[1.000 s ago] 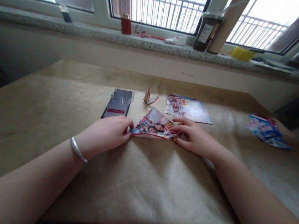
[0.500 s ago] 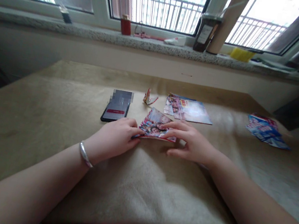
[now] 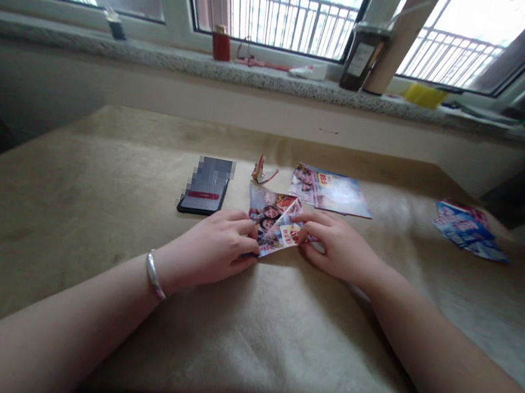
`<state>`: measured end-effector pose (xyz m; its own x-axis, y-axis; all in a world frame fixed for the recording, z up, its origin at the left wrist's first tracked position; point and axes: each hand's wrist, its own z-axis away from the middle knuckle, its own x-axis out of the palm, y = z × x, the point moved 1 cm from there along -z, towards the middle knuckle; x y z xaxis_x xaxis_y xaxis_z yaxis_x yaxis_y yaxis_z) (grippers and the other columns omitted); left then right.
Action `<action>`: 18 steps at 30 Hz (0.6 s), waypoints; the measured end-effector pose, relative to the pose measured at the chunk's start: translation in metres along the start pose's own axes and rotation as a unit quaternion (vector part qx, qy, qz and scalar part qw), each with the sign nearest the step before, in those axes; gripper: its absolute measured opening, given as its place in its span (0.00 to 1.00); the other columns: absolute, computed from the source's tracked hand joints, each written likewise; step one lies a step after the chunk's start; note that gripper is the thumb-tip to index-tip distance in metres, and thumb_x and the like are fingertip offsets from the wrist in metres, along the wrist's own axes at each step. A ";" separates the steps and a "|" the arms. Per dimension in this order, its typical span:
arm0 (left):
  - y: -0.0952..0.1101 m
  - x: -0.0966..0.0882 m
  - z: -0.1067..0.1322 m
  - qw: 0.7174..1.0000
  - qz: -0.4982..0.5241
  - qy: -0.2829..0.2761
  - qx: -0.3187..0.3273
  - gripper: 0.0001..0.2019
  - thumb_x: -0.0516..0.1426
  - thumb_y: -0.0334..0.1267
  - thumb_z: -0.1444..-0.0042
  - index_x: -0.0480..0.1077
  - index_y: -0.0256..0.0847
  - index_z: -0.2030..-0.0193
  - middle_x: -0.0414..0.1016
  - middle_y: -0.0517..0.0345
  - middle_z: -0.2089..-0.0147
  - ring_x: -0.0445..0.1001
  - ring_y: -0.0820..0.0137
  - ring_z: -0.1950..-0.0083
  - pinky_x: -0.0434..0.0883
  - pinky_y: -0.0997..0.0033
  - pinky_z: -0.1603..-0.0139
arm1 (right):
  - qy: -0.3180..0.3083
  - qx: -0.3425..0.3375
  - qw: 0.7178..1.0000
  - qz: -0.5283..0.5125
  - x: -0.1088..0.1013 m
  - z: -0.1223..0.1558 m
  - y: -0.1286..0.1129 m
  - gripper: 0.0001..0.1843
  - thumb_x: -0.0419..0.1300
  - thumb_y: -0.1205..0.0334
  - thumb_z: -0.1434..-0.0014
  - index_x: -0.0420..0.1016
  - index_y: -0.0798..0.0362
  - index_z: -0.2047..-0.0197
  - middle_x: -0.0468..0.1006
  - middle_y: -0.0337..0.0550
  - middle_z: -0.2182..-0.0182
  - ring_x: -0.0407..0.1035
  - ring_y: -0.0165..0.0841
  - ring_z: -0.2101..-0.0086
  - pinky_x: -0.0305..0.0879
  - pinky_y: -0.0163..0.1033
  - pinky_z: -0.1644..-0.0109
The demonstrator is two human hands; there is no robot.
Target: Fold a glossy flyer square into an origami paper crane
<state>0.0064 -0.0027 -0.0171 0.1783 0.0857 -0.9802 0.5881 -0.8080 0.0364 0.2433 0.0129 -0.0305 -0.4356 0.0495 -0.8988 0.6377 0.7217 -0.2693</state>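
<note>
A colourful printed paper sheet [image 3: 270, 208] with photos of people lies on the table between my hands, part of it folded over along a slanting crease. My left hand [image 3: 218, 243], with a silver bangle at the wrist, grips the sheet's lower left edge. On the other side, my right hand [image 3: 335, 246] pinches the folded part at its right edge. Just behind the sheet stands a small folded paper piece [image 3: 262, 173]. A phone [image 3: 206, 187] with a partly blurred screen lies to the left, beyond my left hand.
More printed sheets [image 3: 343, 197] lie in a pile behind my right hand. Several blue and red paper pieces [image 3: 472, 230] are at the far right of the tan-covered table [image 3: 61, 215]. A granite windowsill [image 3: 272, 83] carries a red container [image 3: 221, 45], a dark jar [image 3: 362, 58] and a yellow item [image 3: 423, 95].
The sheet has been turned and part of it now lies folded over, showing a yellow price patch. My left hand has shifted slightly right, and my right fingers have closed on the paper.
</note>
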 end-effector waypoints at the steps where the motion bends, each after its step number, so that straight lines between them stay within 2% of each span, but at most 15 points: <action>1: 0.000 0.000 0.001 1.000 -0.001 0.007 -0.001 0.09 0.53 0.38 0.41 0.75 0.44 0.63 0.73 0.56 0.60 0.66 0.66 0.54 0.66 0.63 0.51 | -0.004 0.005 1.000 0.002 0.001 0.000 0.002 0.07 0.56 0.71 0.49 0.73 0.51 0.68 0.73 0.46 0.52 0.68 0.37 0.54 0.65 0.44 0.50; 7: 0.001 0.004 0.003 0.998 -0.031 0.052 -0.007 0.09 0.53 0.39 0.41 0.75 0.48 0.61 0.73 0.61 0.51 0.59 0.58 0.41 0.59 0.51 0.41 | -0.026 0.013 0.999 -0.025 0.006 0.000 0.006 0.09 0.55 0.74 0.52 0.71 0.52 0.70 0.73 0.46 0.52 0.67 0.36 0.53 0.64 0.41 0.50; 12: 0.002 0.004 0.002 0.993 -0.065 0.099 -0.021 0.09 0.55 0.38 0.43 0.74 0.46 0.59 0.67 0.61 0.42 0.49 0.56 0.33 0.43 0.45 0.32 | -0.039 0.001 0.997 -0.071 0.006 -0.001 0.008 0.09 0.55 0.74 0.50 0.71 0.52 0.69 0.73 0.46 0.54 0.67 0.34 0.54 0.65 0.40 0.50; 15: 0.001 0.004 0.002 0.994 -0.060 0.093 -0.026 0.10 0.55 0.37 0.44 0.73 0.47 0.56 0.71 0.61 0.46 0.50 0.57 0.33 0.40 0.44 0.32 | -0.042 -0.001 0.996 -0.085 0.005 -0.001 0.009 0.09 0.55 0.74 0.48 0.72 0.52 0.68 0.73 0.46 0.54 0.67 0.35 0.54 0.65 0.41 0.50; 18: 0.000 0.005 0.002 0.996 -0.049 0.068 -0.007 0.11 0.54 0.39 0.43 0.73 0.48 0.54 0.76 0.60 0.55 0.59 0.59 0.38 0.36 0.43 0.32 | -0.040 -0.002 0.995 -0.092 0.005 -0.001 0.010 0.09 0.54 0.74 0.48 0.72 0.52 0.69 0.74 0.46 0.55 0.68 0.34 0.55 0.64 0.42 0.50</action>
<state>0.0053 -0.0034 -0.0227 0.2235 0.2426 -0.9440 0.6193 -0.7833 -0.0547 0.2472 0.0211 -0.0377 -0.4927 -0.1398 -0.8589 0.5484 0.7164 -0.4312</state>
